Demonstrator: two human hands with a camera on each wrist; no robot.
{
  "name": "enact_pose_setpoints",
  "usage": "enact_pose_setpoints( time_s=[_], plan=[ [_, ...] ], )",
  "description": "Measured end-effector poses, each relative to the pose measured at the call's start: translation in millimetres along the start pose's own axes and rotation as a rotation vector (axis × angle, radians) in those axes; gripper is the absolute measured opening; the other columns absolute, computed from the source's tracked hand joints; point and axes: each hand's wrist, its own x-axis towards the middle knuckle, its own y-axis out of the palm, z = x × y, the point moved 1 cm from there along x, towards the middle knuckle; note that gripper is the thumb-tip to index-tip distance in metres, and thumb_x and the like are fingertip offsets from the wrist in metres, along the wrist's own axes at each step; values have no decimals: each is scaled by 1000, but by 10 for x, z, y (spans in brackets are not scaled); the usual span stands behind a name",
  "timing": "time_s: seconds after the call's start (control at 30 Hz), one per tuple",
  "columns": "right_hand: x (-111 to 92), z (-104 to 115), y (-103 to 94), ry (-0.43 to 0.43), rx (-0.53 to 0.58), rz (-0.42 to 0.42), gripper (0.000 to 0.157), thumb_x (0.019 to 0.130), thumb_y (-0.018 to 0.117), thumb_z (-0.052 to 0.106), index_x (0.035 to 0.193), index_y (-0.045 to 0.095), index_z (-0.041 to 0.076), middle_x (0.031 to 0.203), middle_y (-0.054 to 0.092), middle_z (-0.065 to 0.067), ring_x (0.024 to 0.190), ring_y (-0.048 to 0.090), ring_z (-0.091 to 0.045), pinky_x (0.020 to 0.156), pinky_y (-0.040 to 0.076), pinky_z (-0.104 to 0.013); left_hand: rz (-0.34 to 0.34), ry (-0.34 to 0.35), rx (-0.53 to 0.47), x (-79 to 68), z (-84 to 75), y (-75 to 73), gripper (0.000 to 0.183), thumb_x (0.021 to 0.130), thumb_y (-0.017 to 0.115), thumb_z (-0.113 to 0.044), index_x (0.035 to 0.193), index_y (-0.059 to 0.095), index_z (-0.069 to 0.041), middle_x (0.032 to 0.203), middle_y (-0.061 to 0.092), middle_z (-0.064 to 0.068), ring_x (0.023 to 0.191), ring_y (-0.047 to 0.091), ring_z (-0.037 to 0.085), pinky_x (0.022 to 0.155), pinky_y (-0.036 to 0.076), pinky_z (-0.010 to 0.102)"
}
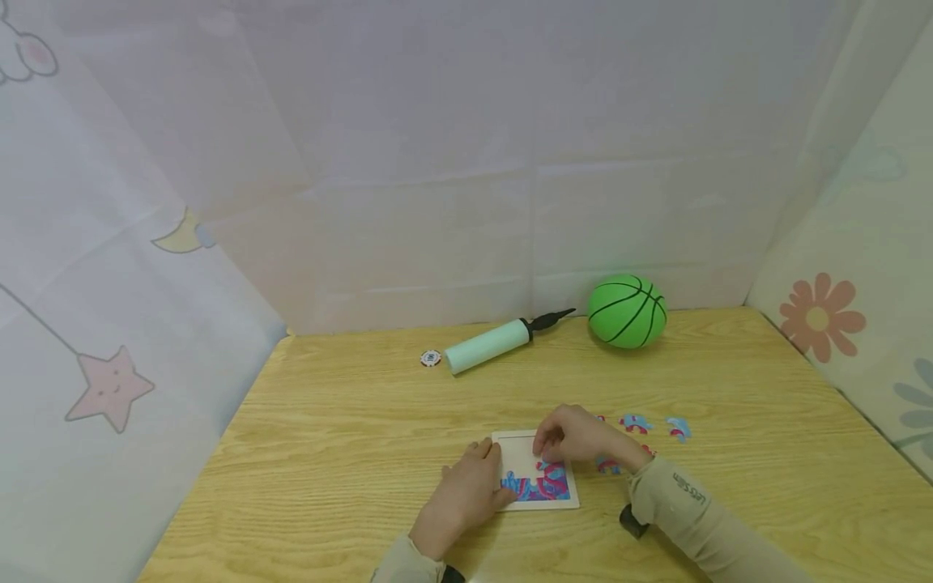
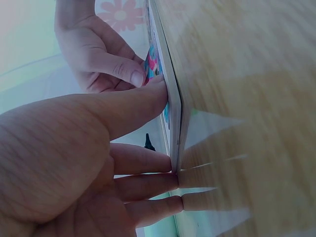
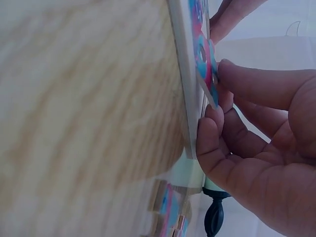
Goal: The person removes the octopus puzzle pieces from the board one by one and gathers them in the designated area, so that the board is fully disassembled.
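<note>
A white-framed jigsaw tray (image 1: 554,506) lies on the table, with pink, blue and purple pieces filling its near part. My left hand (image 1: 466,490) rests at the tray's left side. In the left wrist view its thumb (image 2: 143,101) presses on the tray's top, while the nearly straight fingers (image 2: 148,187) touch the edge and the tabletop. Over the right part of the tray, my right hand (image 1: 579,436) pinches a pink-and-blue puzzle piece (image 3: 212,74). That piece is tilted, one edge raised off the tray; the fingers partly hide it.
Several loose puzzle pieces (image 1: 636,423) lie right of the tray, some behind my right wrist. Farther back are a poker chip (image 1: 431,358), a mint-green hand pump (image 1: 490,346) with a black nozzle, and a green ball (image 1: 628,312) against the hanging cloth (image 1: 437,243).
</note>
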Motion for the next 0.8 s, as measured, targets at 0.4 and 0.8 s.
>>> enact_pose_setpoints(
  time_s=[0.4, 0.8],
  plan=[
    [15, 83, -32, 38, 53, 48, 9, 85, 67, -4, 81, 73, 2, 75, 67, 2, 66, 56, -4, 64, 48, -21, -2, 4, -14, 2, 8, 1, 69, 87, 71, -37, 136, 46, 5, 142, 45, 21, 131, 41, 38, 82, 42, 70],
    [41, 68, -65, 60, 107, 86, 13, 83, 63, -10, 81, 72, 0, 80, 70, -4, 72, 59, -9, 68, 50, -23, 9, 2, 0, -2, -3, -8, 70, 87, 70, -37, 138, 45, 5, 143, 44, 20, 132, 41, 37, 83, 43, 70]
  ],
)
